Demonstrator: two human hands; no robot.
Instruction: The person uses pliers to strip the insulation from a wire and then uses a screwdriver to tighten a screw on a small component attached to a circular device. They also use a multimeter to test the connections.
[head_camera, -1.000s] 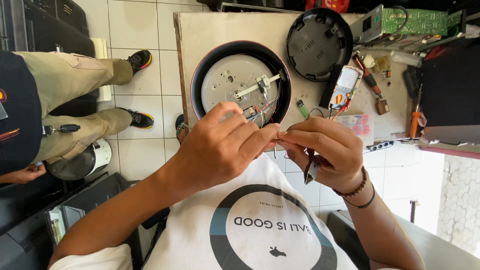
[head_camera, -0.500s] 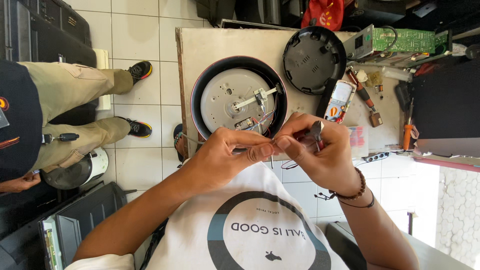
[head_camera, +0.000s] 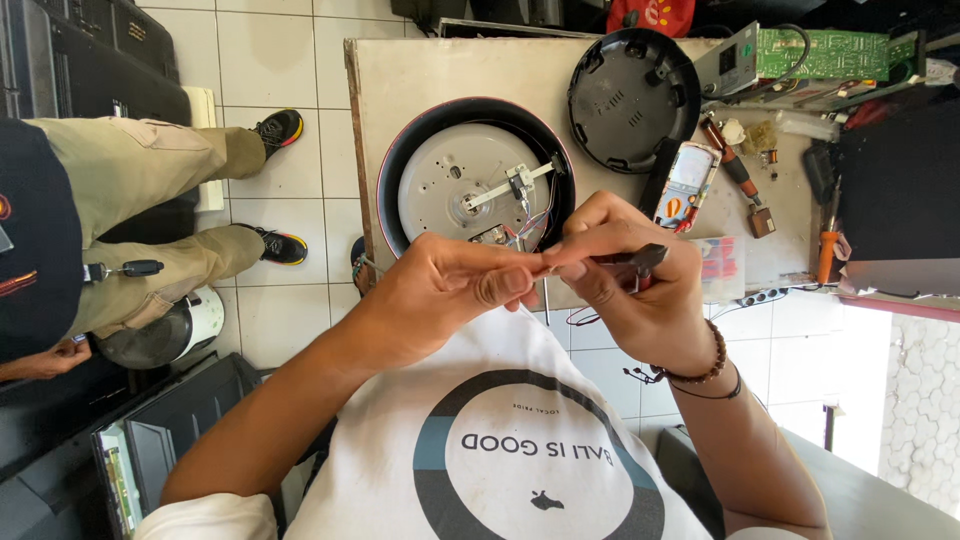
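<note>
white bench (head_camera: 450, 75) under work. left hand (head_camera: 450, 290) pinches wire end (head_camera: 545, 262); right hand (head_camera: 630, 285) clenched on pliers (head_camera: 625, 260), long axis pointing left, tips meeting the wire.

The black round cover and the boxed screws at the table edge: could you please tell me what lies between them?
In the head view, a multimeter with a yellowish case lies between the black round cover and the clear screw box.
</note>
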